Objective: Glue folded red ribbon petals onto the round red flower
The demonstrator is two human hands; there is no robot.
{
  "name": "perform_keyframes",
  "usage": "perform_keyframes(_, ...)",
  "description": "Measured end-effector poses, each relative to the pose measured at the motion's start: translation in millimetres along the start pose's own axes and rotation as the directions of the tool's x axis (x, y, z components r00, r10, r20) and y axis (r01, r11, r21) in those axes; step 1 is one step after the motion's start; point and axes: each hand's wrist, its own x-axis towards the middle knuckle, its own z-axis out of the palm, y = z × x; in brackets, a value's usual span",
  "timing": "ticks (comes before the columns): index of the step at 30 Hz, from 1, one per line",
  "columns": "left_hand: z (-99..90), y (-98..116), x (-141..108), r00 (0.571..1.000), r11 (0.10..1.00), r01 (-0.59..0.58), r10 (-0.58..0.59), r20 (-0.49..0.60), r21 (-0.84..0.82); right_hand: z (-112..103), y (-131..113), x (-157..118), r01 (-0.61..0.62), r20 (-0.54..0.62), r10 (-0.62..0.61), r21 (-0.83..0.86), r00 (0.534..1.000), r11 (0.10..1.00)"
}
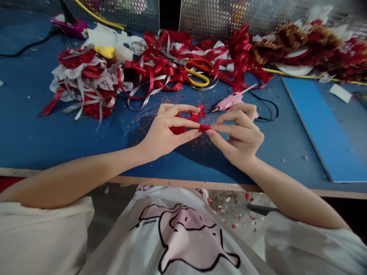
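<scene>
Between my two hands, above the blue table, is a small piece of red ribbon (204, 128). My left hand (169, 128) pinches its left end between thumb and fingers. At its right end, my right hand (239, 131) grips it with thumb and fingertips. Several small cut red ribbon pieces (202, 114) lie just beyond my fingers, and more red material (177, 130) shows partly behind my left hand. A pink glue gun (229, 101) rests behind my right hand, its nozzle pointing left and its lower part hidden by the hand.
Scissors with red and yellow handles (197, 78) lie on tangled red and grey ribbons (160, 72). Red and white lace bundles (86, 82) sit at left, near a purple device (70, 26). Brown and red trim (309, 46) is piled back right. A blue board (323, 130) lies at right.
</scene>
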Motion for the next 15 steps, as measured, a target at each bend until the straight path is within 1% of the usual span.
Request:
perform_keyframes(3, 0.7, -2.5, -0.3, 0.999, 0.999, -0.029, 0.028, -0.030, -0.034, 1.4, -2.4, 0.8, 0.013, -0.005, -0.013, 0.034, 1.000, 0.999)
perform_keyframes(7, 0.8, -3.0, -0.5, 0.996, 0.997, -0.057, 0.053, -0.070, -0.056, 2.4, -3.0, 1.9, 0.011, 0.000, -0.011, 0.041, 1.000, 0.999)
perform_keyframes(11, 2.0, -2.9, -0.8, 0.993, 0.994, -0.067, 0.058, -0.103, -0.085, 2.6, -1.6, 2.3, 0.037, -0.013, -0.036, 0.080, 0.999, 0.996)
perform_keyframes(15, 2.5, -2.9, -1.1, 0.992, 0.995, -0.063, 0.054, -0.115, -0.076, 3.2, -0.5, 1.6, 0.038, -0.005, -0.038, 0.088, 0.999, 0.995)
